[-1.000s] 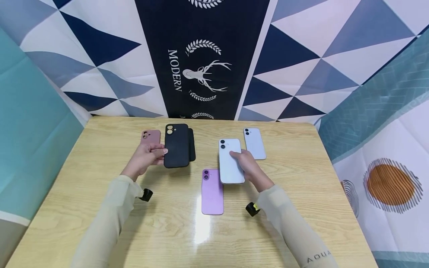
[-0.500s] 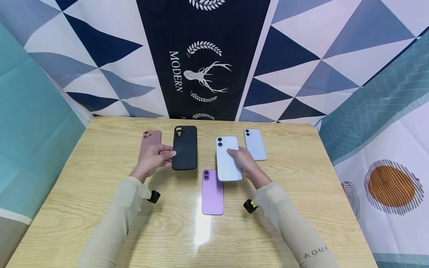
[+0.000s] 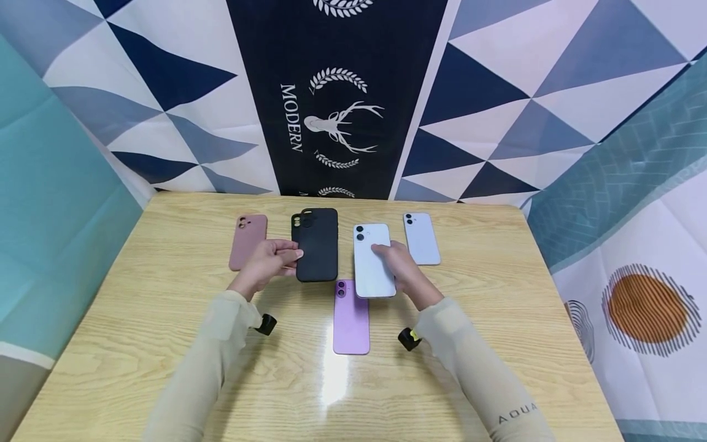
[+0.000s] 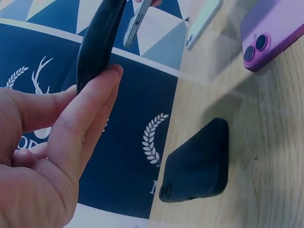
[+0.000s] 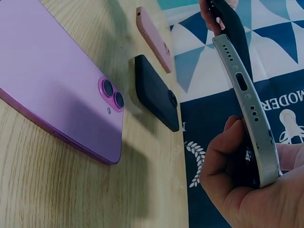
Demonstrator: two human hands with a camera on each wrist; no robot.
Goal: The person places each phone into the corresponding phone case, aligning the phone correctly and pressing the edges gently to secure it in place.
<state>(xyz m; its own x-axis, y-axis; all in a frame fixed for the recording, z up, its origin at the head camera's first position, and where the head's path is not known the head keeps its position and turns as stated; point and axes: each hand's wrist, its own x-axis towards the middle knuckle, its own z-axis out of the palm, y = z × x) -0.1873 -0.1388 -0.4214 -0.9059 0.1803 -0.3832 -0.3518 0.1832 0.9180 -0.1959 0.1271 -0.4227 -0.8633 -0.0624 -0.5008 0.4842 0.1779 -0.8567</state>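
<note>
Left hand (image 3: 269, 261) pinches a matte black rectangular phone case (image 3: 320, 252) by one edge, raised, 11 o'clock from the flat lilac phone (image 3: 351, 325) on the desk (image 3: 293, 387). Second black phone case (image 4: 199, 164) lies below, apart. Right hand (image 3: 400, 264) grips a white rectangular phone (image 3: 369, 270), raised, lilac's 1 o'clock. Dusty-pink phone case (image 3: 247, 242): held case's 9 o'clock. Pale-blue phone (image 3: 422, 239): white one's 2 o'clock.

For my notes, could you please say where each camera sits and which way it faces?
On head: faces forward, down at the table; left hand, right hand and sleeves show.
On left wrist: faces left hand pinching black case.
On right wrist: faces right hand gripping white phone.
Both wrist views share the purple phone.
</note>
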